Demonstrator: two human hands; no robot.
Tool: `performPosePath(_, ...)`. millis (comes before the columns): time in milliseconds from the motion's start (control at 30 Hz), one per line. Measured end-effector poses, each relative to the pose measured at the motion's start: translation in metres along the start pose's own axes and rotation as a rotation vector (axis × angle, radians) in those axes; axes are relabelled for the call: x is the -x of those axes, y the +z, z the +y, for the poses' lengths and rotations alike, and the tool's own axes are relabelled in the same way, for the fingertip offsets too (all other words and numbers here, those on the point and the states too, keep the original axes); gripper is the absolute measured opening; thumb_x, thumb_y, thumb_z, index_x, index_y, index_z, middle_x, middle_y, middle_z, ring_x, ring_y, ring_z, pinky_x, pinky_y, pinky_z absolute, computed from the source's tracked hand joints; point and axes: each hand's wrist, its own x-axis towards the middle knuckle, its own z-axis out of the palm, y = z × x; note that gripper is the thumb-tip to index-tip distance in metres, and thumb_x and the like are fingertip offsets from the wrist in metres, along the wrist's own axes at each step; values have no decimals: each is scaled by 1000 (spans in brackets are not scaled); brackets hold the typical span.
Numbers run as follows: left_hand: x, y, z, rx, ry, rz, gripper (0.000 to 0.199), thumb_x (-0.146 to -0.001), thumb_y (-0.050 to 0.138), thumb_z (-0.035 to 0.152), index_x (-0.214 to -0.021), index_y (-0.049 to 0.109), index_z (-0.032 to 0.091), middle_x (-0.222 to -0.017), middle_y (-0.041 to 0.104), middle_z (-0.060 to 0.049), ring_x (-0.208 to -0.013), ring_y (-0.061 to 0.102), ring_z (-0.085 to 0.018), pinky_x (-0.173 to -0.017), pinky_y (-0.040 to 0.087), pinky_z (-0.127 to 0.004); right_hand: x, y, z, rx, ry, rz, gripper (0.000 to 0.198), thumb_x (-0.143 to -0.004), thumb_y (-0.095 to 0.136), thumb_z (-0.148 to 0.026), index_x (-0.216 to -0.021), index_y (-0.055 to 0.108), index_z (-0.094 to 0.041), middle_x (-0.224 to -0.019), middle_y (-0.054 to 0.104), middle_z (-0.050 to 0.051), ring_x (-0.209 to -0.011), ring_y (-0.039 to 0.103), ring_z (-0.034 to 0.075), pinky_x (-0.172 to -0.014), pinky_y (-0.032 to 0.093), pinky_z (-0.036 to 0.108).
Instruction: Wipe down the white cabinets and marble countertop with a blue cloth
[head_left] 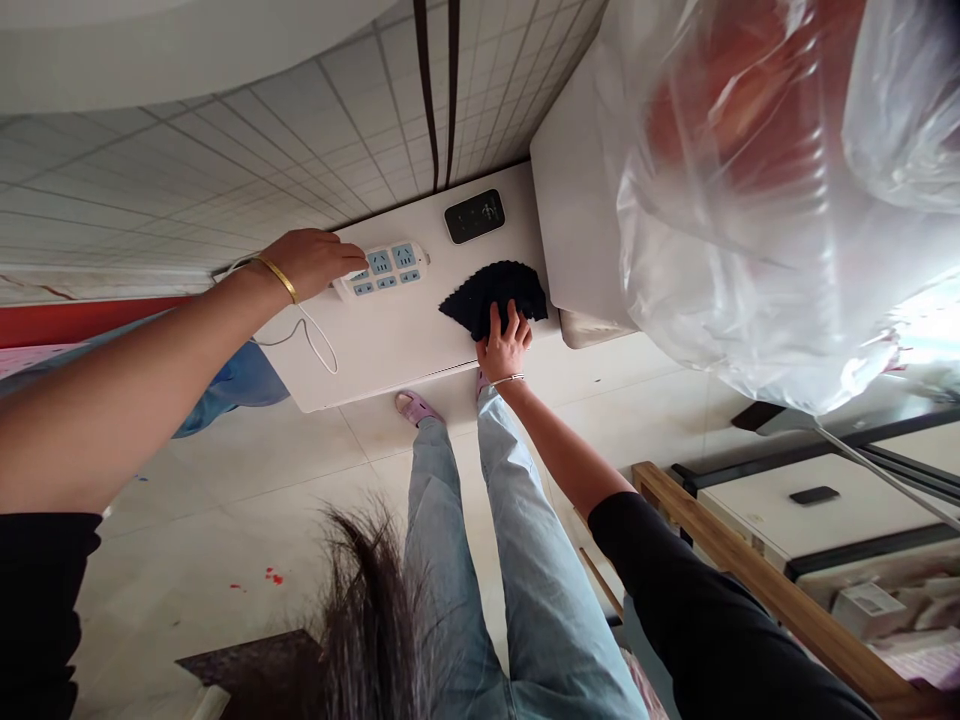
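My left hand (319, 262) is closed at the left end of a white power strip (386, 268) with blue sockets. Its fingertips cover that end, so the exact grip is partly hidden. A thin white cable (324, 345) loops below the wrist. On the same white surface (360, 345), my right hand (506, 345) presses on a bunched black cloth (491, 290) with jagged edges, its fingers bent over the near side. Just beyond the cloth lies a black rectangular device (475, 216) with a pale rim.
A tiled wall (300, 130) rises behind the white surface, with two dark straps (442, 90) hanging down. Large clear plastic bags (720, 230) bulge at the right beside a white box-like side (581, 200). A wooden rail (720, 540) runs lower right. Blue plastic (236, 390) hangs at left.
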Motion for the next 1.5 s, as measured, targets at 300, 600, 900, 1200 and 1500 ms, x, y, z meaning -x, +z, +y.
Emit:
performPosePath(300, -7, -14, -4, -181, 45, -196, 27, -75, 80, 38, -99, 76, 25, -120, 70, 7, -134, 54, -25, -133, 24, -41, 0, 1, 1, -24, 0, -1, 71, -92, 46, -26, -162, 35, -16, -169, 25, 18, -146, 30, 39, -120, 27, 60)
performPosePath(600, -9, -16, 8, -537, 90, -329, 60, -86, 57, 63, -130, 70, 25, -147, 60, 7, -140, 48, -27, -126, 27, -35, 0, 5, 1, -10, 3, 32, 72, -91, 47, -28, -161, 37, -17, -168, 28, 18, -145, 33, 40, -118, 30, 62)
performPosePath(900, -11, -15, 21, -549, 120, -350, 40, -91, 61, 45, -125, 72, 28, -143, 62, 11, -135, 48, -21, -124, 25, -31, 0, 5, -1, -19, 14, 32, 72, -90, 48, -26, -161, 37, -16, -167, 28, 19, -146, 32, 39, -120, 28, 60)
performPosePath(1200, -10, -12, 18, -410, 84, -344, 29, -88, 65, 21, -114, 77, 27, -136, 67, 11, -134, 52, -21, -123, 25, -31, 0, 8, -1, -24, 17, 58, 73, -88, 48, -25, -160, 39, -16, -167, 29, 18, -146, 32, 40, -119, 29, 60)
performPosePath(1500, 10, 6, 22, -441, 113, -392, 26, -91, 54, 13, -101, 76, 25, -135, 66, 3, -143, 42, -22, -128, 19, -35, -1, 15, 1, -11, 13, 73, 72, -90, 45, -26, -161, 37, -18, -168, 27, 17, -145, 33, 40, -118, 30, 62)
